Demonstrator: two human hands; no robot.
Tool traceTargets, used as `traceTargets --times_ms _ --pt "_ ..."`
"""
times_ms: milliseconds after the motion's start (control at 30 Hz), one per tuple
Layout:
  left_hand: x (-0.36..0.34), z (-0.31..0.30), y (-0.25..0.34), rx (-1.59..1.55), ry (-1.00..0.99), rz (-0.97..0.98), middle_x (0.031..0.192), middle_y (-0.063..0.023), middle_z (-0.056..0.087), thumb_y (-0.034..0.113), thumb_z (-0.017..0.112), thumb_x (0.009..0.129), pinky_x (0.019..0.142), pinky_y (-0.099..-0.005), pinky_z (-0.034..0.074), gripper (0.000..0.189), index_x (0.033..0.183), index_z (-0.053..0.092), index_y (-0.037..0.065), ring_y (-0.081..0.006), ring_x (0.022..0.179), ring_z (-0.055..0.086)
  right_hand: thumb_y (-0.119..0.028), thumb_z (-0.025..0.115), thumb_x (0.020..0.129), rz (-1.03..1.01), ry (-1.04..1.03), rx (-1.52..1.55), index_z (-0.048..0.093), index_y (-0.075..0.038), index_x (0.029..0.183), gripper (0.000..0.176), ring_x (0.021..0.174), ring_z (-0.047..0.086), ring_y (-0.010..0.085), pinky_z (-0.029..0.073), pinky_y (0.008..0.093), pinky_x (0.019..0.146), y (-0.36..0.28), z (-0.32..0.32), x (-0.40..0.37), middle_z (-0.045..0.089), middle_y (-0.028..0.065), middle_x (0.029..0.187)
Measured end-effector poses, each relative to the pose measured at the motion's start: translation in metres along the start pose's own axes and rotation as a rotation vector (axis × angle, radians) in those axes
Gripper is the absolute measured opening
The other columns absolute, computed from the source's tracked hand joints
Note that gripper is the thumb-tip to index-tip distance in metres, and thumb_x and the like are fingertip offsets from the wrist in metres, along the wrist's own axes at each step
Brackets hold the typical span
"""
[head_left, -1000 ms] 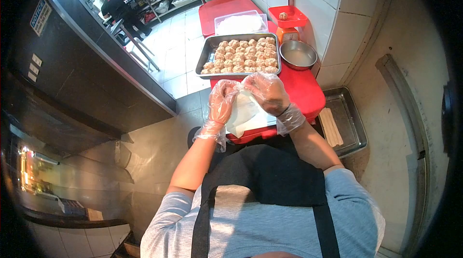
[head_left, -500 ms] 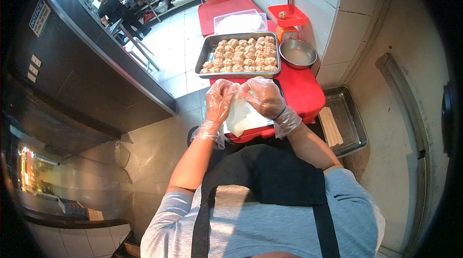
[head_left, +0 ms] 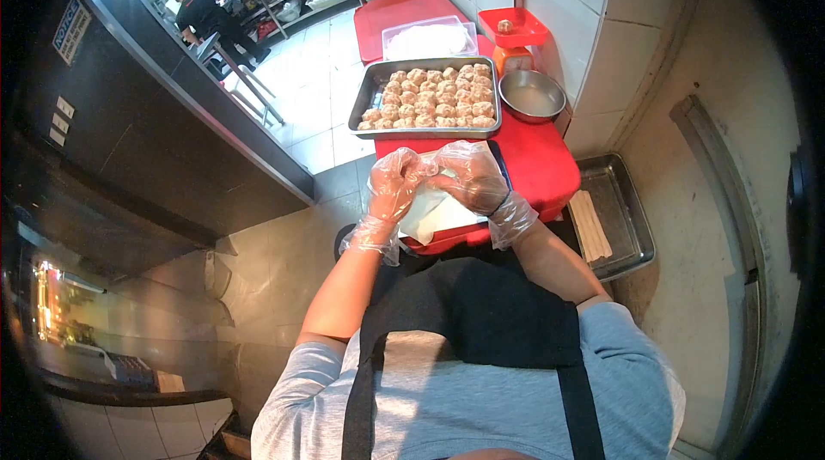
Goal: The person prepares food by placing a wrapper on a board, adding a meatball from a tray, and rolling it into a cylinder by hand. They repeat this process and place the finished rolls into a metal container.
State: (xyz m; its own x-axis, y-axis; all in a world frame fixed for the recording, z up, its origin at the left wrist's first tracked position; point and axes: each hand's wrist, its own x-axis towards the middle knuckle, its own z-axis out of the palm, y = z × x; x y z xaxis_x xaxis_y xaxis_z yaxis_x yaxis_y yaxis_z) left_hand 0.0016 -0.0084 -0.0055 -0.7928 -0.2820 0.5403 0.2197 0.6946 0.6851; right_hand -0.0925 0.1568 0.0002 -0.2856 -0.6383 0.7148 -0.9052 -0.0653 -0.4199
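Note:
My left hand (head_left: 395, 183) and my right hand (head_left: 471, 176) both wear clear plastic gloves. They meet at the fingertips just in front of the metal tray (head_left: 364, 131), fingers curled in a pinch. A thin white sheet (head_left: 418, 225), like a dumpling wrapper, hangs under my left fingers over a pale board. Whether my right fingers also grip it is hidden by the glove and the angle. Rows of lumpy, light-brown filled balls (head_left: 430, 99) sit in the tray, with a bare strip at its left.
Behind the tray stands a plastic container (head_left: 430, 39) with white contents. An orange scale (head_left: 512, 58) with a red pan holds one ball. Beside it is a metal bowl (head_left: 531, 99) on the red table (head_left: 541, 164). A dark pan (head_left: 614, 202) lies lower right. Two people work far back.
My hands have drawn closer together and slightly down, so their fingertips now meet. The white sheet that stretched between them shows less. The tray and balls look the same.

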Motion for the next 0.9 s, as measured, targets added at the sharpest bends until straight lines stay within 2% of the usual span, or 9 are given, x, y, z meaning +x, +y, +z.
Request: traceTargets --times_ms 100,200,267,400,600,667,700,767,900 --pt "0.001 -0.003 0.000 0.011 -0.067 0.048 0.066 -0.0076 0.052 0.019 0.077 0.080 0.058 -0.0322 0.043 0.023 0.080 0.061 0.003 -0.0182 0.060 0.049 -0.019 0.071 0.076 -0.036 0.031 -0.064 0.066 -0.007 0.091 0.020 0.085 0.063 0.0337 0.049 0.0437 0.074 0.000 -0.002 0.000 0.067 0.0121 0.089" --pt "-0.001 -0.008 -0.007 -0.088 -0.200 -0.117 0.074 -0.0037 0.058 0.021 0.076 0.080 0.061 -0.0295 0.045 0.023 0.085 0.062 0.003 -0.0124 0.066 0.051 -0.018 0.071 0.074 -0.041 0.050 -0.055 0.066 -0.007 0.087 0.018 0.082 0.063 0.0331 0.049 0.0436 0.072 0.012 0.002 -0.003 0.066 0.0118 0.085" --pt "-0.002 -0.011 -0.007 -0.118 -0.203 -0.164 0.075 -0.0019 0.057 0.021 0.075 0.081 0.062 -0.0283 0.045 0.023 0.087 0.061 0.004 -0.0108 0.068 0.051 -0.017 0.071 0.074 -0.049 0.116 -0.054 0.066 -0.007 0.085 0.016 0.079 0.063 0.0332 0.049 0.0437 0.072 0.014 0.004 -0.004 0.065 0.0119 0.083" --pt "-0.006 -0.007 -0.010 -0.175 -0.141 -0.242 0.078 -0.0016 0.057 0.020 0.073 0.083 0.065 -0.0276 0.046 0.022 0.092 0.061 0.004 -0.0104 0.071 0.052 -0.016 0.071 0.075 -0.054 0.111 -0.098 0.065 -0.006 0.083 0.015 0.077 0.063 0.0331 0.049 0.0429 0.071 0.003 0.004 0.000 0.065 0.0123 0.081" --pt "-0.006 -0.001 -0.014 -0.286 -0.075 -0.171 0.089 -0.0049 0.063 0.015 0.067 0.088 0.074 -0.0281 0.049 0.018 0.100 0.062 0.003 -0.0113 0.081 0.057 -0.016 0.070 0.081 -0.012 0.013 0.031 0.064 -0.004 0.086 0.014 0.078 0.063 0.0320 0.049 0.0408 0.070 0.003 0.008 -0.007 0.065 0.0121 0.084" --pt "-0.006 -0.003 -0.014 -0.230 -0.104 -0.184 0.090 -0.0061 0.064 0.014 0.067 0.087 0.074 -0.0287 0.049 0.019 0.101 0.062 0.002 -0.0123 0.081 0.059 -0.016 0.071 0.083 -0.013 -0.026 0.056 0.064 -0.002 0.087 0.015 0.081 0.064 0.0313 0.048 0.0390 0.070 0.007 0.008 -0.009 0.065 0.0125 0.083" --pt "-0.004 -0.005 -0.011 -0.203 -0.118 -0.190 0.090 -0.0067 0.065 0.014 0.067 0.087 0.074 -0.0290 0.050 0.019 0.101 0.062 0.002 -0.0128 0.080 0.060 -0.016 0.070 0.082 0.024 0.053 0.042 0.064 -0.003 0.087 0.015 0.081 0.064 0.0309 0.049 0.0399 0.073 0.003 0.006 -0.007 0.065 0.0122 0.087" --pt "-0.003 -0.007 -0.002 -0.200 -0.126 -0.124 0.084 -0.0058 0.063 0.012 0.068 0.086 0.068 -0.0285 0.048 0.016 0.097 0.063 0.002 -0.0122 0.073 0.057 -0.018 0.070 0.081 0.094 0.212 0.014 0.065 -0.006 0.087 0.014 0.083 0.063 0.0303 0.049 0.0418 0.078 -0.008 -0.001 0.002 0.066 0.0116 0.093" --pt "-0.001 -0.009 0.008 -0.092 -0.120 -0.068 0.079 -0.0066 0.063 0.010 0.069 0.084 0.065 -0.0285 0.048 0.014 0.093 0.063 0.002 -0.0128 0.068 0.056 -0.020 0.071 0.080 -0.009 0.107 -0.041 0.065 -0.006 0.086 0.016 0.083 0.063 0.0302 0.049 0.0423 0.078 0.008 0.002 -0.006 0.066 0.0098 0.085"
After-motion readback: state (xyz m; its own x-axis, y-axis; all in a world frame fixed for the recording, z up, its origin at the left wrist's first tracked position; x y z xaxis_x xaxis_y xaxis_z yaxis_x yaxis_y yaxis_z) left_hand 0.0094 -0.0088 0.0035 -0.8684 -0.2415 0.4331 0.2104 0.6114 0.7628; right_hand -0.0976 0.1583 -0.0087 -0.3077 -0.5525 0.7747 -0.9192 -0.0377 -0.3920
